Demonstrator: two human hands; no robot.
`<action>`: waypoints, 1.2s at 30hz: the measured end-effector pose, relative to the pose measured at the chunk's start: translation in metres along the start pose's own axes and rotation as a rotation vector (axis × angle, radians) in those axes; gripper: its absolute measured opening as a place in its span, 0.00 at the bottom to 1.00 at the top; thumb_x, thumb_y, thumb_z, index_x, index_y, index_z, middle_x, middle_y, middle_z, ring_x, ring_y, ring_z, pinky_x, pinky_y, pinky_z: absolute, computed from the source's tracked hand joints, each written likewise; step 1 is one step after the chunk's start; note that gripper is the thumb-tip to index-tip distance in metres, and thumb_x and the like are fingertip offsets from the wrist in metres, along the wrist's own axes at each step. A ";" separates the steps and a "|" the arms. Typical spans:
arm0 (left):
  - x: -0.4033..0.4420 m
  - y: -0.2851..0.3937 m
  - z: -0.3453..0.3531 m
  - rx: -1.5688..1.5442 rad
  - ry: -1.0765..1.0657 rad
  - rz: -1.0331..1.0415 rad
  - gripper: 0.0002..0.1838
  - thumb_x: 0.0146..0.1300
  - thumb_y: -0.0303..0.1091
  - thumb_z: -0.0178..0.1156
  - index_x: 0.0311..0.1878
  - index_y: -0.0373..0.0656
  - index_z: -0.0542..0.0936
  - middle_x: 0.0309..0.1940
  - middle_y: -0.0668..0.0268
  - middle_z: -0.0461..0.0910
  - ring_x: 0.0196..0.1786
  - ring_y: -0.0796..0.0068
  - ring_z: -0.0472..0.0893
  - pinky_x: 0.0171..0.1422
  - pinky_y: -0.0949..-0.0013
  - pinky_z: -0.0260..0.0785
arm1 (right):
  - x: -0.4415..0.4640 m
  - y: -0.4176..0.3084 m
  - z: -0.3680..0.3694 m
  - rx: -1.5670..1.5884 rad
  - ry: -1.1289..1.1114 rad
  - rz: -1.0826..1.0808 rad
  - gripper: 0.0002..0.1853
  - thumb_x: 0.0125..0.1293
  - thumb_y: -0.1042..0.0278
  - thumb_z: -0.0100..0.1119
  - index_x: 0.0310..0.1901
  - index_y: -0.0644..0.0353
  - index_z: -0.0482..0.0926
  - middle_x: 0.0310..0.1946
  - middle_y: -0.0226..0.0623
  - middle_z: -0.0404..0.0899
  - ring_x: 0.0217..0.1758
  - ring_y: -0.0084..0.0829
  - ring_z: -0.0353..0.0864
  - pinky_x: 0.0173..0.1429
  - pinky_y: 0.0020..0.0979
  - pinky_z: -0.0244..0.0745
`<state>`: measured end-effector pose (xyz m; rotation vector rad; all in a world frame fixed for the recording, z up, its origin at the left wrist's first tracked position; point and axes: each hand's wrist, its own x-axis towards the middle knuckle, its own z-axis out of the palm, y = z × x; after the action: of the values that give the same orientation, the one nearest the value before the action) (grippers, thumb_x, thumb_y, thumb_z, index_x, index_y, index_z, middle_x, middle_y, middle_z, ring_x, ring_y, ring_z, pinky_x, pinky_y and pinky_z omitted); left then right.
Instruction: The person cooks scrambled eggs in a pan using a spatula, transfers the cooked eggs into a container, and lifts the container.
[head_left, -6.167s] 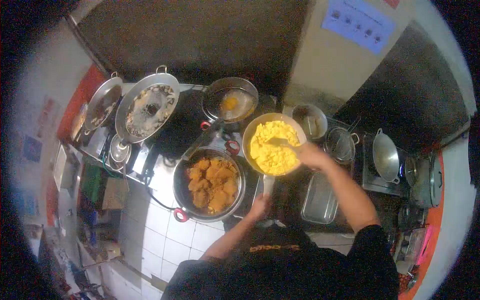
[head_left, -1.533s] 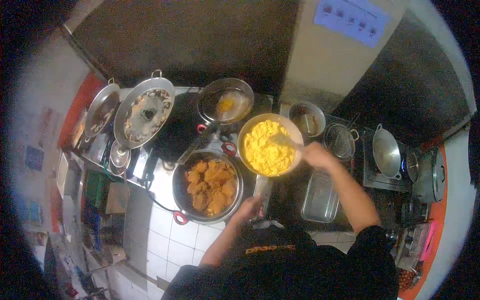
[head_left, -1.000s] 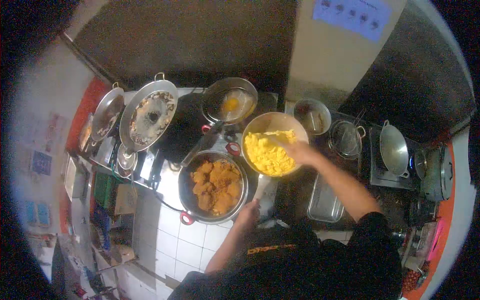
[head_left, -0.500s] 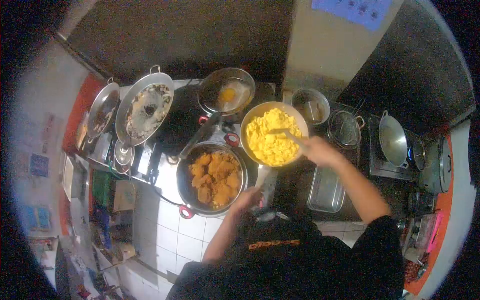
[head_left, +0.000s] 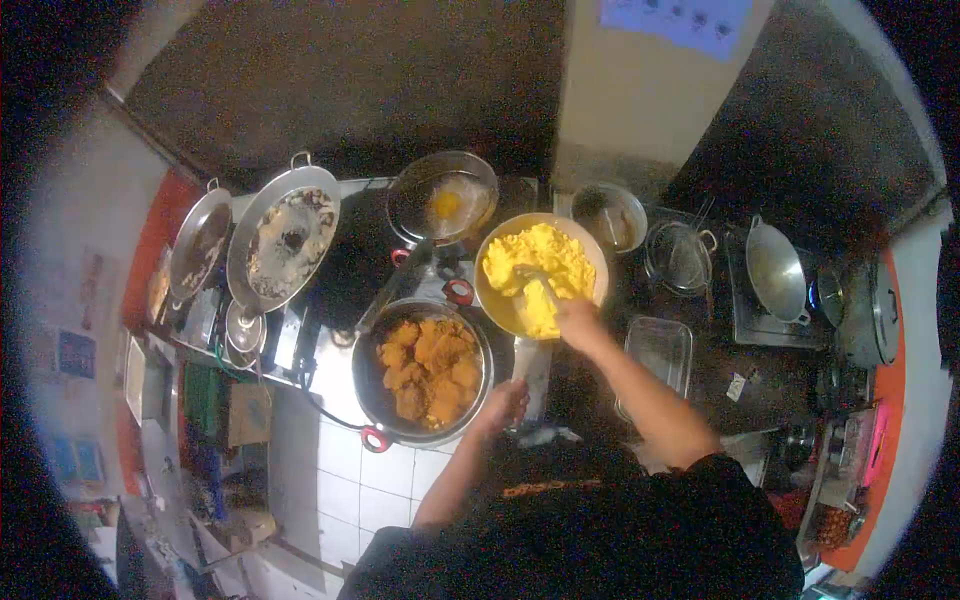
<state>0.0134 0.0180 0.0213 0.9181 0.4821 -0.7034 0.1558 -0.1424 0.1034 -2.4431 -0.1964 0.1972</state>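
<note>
My left hand (head_left: 507, 402) is closed round the pale handle of a frying pan (head_left: 598, 247), below its rim. Scrambled egg (head_left: 560, 262) lies in that pan, heaped towards the far side. My right hand (head_left: 580, 325) grips a spatula (head_left: 532, 277) over the pan's near right part, with its blade in the egg. Left of the pan handle stands a pot (head_left: 363, 395) holding browned, fried-looking pieces (head_left: 430, 365). Behind it is a dark-handled frying pan (head_left: 470, 222) with something yellow, like an egg, in liquid.
Two large metal pans (head_left: 240, 262) (head_left: 178, 270) stand at the left. On the right are a clear rectangular tray (head_left: 678, 350), a round container (head_left: 625, 215), a wire strainer (head_left: 680, 258) and a wok (head_left: 775, 275) on a stove. A small blue flame shows beside the wok.
My right hand has moved left and towards me with the spatula, and the egg has been pushed to the far side of the pan. My left hand keeps its hold on the handle.
</note>
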 end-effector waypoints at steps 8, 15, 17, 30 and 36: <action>-0.003 0.001 0.001 -0.025 -0.018 -0.027 0.13 0.64 0.47 0.46 0.31 0.49 0.65 0.18 0.73 0.63 0.16 0.81 0.61 0.17 0.75 0.56 | 0.024 -0.036 0.020 -0.335 -0.225 -0.017 0.28 0.53 0.69 0.48 0.59 0.43 0.64 0.32 0.50 0.77 0.37 0.45 0.78 0.40 0.42 0.71; -0.001 -0.003 0.002 0.019 0.025 0.029 0.13 0.62 0.48 0.46 0.32 0.49 0.69 0.15 0.72 0.65 0.13 0.80 0.63 0.15 0.75 0.53 | 0.041 0.001 -0.068 -0.608 -0.431 -0.408 0.30 0.53 0.73 0.46 0.60 0.40 0.62 0.28 0.50 0.76 0.30 0.46 0.77 0.35 0.42 0.72; -0.016 0.009 0.018 0.103 0.084 0.035 0.13 0.64 0.46 0.45 0.30 0.49 0.66 0.17 0.74 0.62 0.15 0.82 0.58 0.18 0.77 0.52 | 0.031 -0.022 -0.110 -0.454 -0.471 -0.174 0.13 0.53 0.74 0.43 0.40 0.63 0.75 0.20 0.49 0.76 0.19 0.39 0.77 0.23 0.38 0.73; 0.033 -0.042 0.035 -0.016 0.120 0.110 0.18 0.64 0.50 0.44 0.23 0.48 0.65 0.13 0.71 0.63 0.11 0.77 0.62 0.14 0.70 0.53 | 0.008 0.024 -0.007 0.641 -0.204 0.565 0.09 0.55 0.67 0.50 0.23 0.64 0.72 0.10 0.40 0.68 0.08 0.32 0.67 0.10 0.37 0.58; 0.024 -0.032 0.034 0.233 0.117 0.191 0.17 0.64 0.49 0.43 0.26 0.47 0.66 0.15 0.71 0.64 0.13 0.77 0.63 0.14 0.70 0.54 | -0.038 -0.017 -0.004 -0.058 -0.105 0.067 0.18 0.54 0.69 0.48 0.47 0.67 0.67 0.23 0.56 0.76 0.29 0.53 0.77 0.35 0.50 0.71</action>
<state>0.0091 -0.0328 0.0062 1.2129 0.4141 -0.5409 0.1174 -0.1389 0.1206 -2.5012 -0.1687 0.3549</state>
